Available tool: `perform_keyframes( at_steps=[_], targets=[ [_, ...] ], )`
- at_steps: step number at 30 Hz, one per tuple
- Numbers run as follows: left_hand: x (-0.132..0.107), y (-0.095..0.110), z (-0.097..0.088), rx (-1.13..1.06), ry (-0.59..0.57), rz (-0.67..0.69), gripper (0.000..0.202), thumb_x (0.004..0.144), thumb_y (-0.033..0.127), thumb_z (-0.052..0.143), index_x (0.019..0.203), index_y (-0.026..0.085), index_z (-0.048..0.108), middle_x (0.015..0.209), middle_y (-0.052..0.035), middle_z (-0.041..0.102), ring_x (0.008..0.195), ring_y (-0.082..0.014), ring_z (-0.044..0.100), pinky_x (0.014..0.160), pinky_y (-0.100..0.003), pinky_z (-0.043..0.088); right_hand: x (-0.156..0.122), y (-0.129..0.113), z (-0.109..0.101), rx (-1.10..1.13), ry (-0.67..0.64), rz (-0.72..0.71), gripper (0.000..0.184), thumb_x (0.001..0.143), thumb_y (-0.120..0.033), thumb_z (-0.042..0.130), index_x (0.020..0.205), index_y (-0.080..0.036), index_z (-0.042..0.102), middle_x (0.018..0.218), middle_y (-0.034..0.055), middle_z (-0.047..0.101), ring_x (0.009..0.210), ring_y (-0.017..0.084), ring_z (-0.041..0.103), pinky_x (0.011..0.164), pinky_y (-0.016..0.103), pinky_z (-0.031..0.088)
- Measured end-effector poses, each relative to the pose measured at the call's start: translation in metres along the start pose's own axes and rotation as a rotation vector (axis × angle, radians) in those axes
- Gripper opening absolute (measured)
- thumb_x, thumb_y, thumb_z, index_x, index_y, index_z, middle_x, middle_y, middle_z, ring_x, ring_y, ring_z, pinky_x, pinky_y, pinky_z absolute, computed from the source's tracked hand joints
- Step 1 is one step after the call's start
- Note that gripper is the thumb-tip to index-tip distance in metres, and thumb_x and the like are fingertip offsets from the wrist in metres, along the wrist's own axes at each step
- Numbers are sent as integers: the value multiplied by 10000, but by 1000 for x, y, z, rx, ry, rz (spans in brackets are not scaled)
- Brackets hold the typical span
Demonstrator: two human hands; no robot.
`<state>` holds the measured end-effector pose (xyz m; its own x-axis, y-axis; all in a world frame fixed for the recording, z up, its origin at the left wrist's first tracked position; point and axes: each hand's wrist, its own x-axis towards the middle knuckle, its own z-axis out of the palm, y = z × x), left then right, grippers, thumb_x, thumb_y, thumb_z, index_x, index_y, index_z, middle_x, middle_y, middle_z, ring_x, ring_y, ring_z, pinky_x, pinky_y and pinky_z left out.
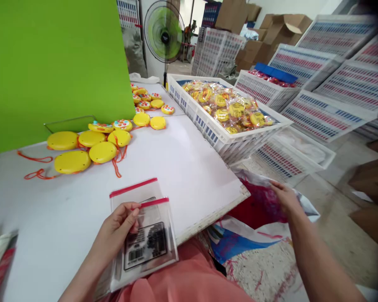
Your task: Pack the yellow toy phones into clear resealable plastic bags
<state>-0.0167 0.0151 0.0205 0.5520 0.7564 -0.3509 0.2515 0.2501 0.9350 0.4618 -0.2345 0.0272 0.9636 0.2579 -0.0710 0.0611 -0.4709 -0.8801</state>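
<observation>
My left hand [122,222] pinches the upper edge of a clear plastic bag [173,247] with a red top strip and a black printed label. A second clear bag with a red strip [134,186] lies partly under it on the table. To the right, below table height, my right hand [285,199] is closed at the rim of a large sack [252,176], its fingertips partly hidden. Inside the sack is a heap of red-pink material [261,205]. Yellow oval plastic toys [72,162] with orange cords lie on the table beyond my left hand.
A white crate [204,126] of bagged yellow toys [236,110] stands at the table's [182,159] right edge. A green panel [57,71] rises at the left. Behind are a fan [164,37], stacked crates [311,113] and cardboard boxes [283,35].
</observation>
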Motion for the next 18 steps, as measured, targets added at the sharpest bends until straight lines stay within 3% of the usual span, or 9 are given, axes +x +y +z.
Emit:
perform_keyframes(
  at_steps=[5,7,10,13,15,18],
  targets=[
    [0,2,-4,229,89,68,352,839,534,550,999,222,581,742,17,607,659,-166,559,620,-265,463,19,-15,-16,6,-99,-40,220,851,-138,480,712,-125,650,674,89,651,601,133,605,589,273,438],
    [0,1,-4,402,119,131,323,856,515,526,996,232,595,872,-12,642,774,-202,594,703,-302,477,19,-23,-11,-36,-147,-73,325,874,-162,424,663,-106,664,625,58,635,569,104,570,588,232,436],
    [1,1,-1,642,115,269,268,905,454,460,989,238,594,999,-37,614,948,-235,578,855,-367,456,14,-35,9,-140,-252,-121,222,802,-157,543,683,-71,710,548,12,607,486,94,500,528,215,407],
    [1,-1,5,830,118,346,213,934,362,432,1021,235,580,1044,-45,570,1008,-233,551,890,-387,453,7,-50,35,-210,-336,-198,186,727,-178,675,879,-93,740,631,63,661,518,145,556,517,271,409],
    [0,-4,11,940,146,384,183,937,289,445,1045,219,576,1046,-53,555,1005,-229,541,880,-381,465,5,-64,50,-239,-295,-293,259,752,-252,664,968,-121,720,686,89,669,548,180,572,527,312,415],
    [-1,-9,21,1110,213,412,166,919,214,494,1057,187,581,1024,-68,559,973,-238,534,849,-381,477,5,-88,79,-341,-130,-535,305,800,-375,595,1014,-183,699,663,77,637,523,201,535,526,361,398]
  ],
)
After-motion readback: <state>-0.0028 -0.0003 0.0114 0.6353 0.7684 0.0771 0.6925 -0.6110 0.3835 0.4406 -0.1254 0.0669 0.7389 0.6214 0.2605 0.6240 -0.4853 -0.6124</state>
